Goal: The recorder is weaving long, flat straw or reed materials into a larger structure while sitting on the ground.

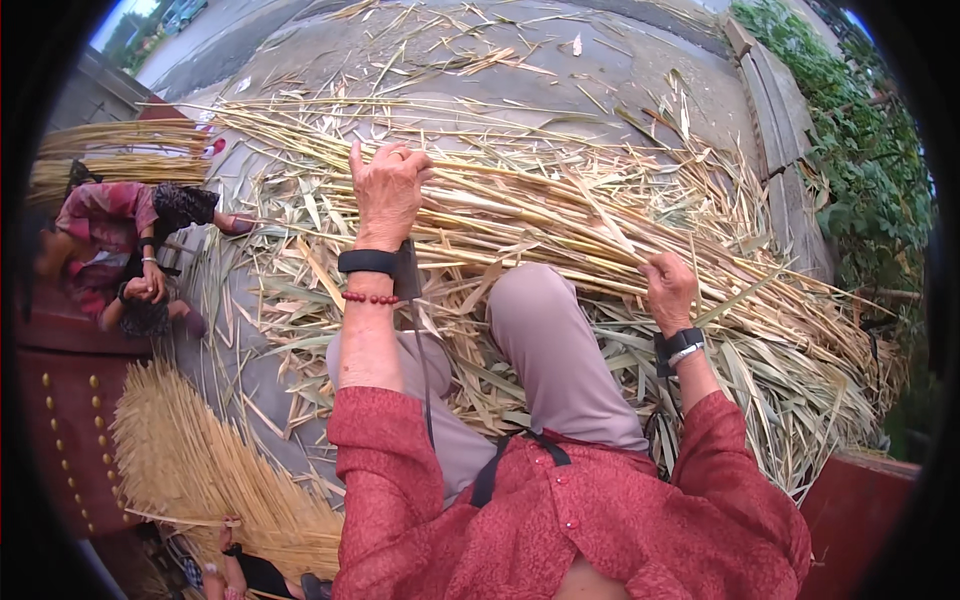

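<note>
A long layer of dry, yellowish reed stalks point(520, 212) lies across in front of my knees, over a heap of loose reed leaves. My left hand point(390, 190), wearing a ring, is closed over stalks near the upper left of the bundle; its fingertips are partly hidden. Farther right, my right hand point(670, 285) is closed at the near edge of the bundle, its thumb and fingers pinching a stalk or leaf strip. Pale dry leaves point(770, 400) spread beside and below my right wrist.
At left, a person point(110, 230) in a pink patterned top sits by more bundled stalks point(130, 145). A fan of straw-coloured stems point(200, 450) lies below a red studded door point(75, 430). Another person's arm point(232, 570) shows at lower left. A stone kerb point(780, 130) and green plants point(870, 160) border the right.
</note>
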### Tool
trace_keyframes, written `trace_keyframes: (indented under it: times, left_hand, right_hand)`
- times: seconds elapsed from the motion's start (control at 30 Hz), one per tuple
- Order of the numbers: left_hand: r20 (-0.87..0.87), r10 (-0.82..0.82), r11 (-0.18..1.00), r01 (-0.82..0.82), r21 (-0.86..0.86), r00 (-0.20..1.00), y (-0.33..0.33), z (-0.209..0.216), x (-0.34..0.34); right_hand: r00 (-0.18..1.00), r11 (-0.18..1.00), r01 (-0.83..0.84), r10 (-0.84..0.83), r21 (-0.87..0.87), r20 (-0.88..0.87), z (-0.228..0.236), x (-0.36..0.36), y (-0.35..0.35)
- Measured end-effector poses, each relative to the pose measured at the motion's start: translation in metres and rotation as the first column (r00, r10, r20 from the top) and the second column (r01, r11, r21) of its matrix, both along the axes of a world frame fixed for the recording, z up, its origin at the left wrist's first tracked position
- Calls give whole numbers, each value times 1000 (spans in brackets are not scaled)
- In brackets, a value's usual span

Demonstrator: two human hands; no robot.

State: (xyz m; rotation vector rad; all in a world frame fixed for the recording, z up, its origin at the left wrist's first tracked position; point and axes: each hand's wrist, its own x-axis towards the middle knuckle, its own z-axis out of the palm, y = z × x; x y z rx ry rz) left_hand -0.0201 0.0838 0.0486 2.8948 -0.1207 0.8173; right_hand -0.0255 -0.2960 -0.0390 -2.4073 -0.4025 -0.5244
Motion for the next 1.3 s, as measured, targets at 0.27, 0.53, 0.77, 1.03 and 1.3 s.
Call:
trace_keyframes:
  times: [0.27, 0.53, 0.77, 1.03, 1.3]
  left_hand:
    - [-227, -217, 974, 196, -114, 949, -40, -13, -4]
    - [-323, -409, 909, 349, -229, 853, -77, -35, 2]
    - [-329, -462, 849, 304, -433, 823, -88, -30, -2]
    - [-545, -413, 789, -12, -614, 730, -81, -29, 1]
    - [-13, -330, -180, -77, -981, 944, -49, -17, 16]
  right_hand:
    - [993, 993, -94, 89, 67, 77, 22, 2, 39]
    - [985, 976, -171, 168, 136, 36, 22, -2, 83]
    - [978, 963, -209, 210, 172, 14, 32, -1, 102]
    - [983, 975, -184, 183, 125, 20, 34, -7, 113]
    - [967, 950, -221, 243, 219, -77, 21, -14, 110]
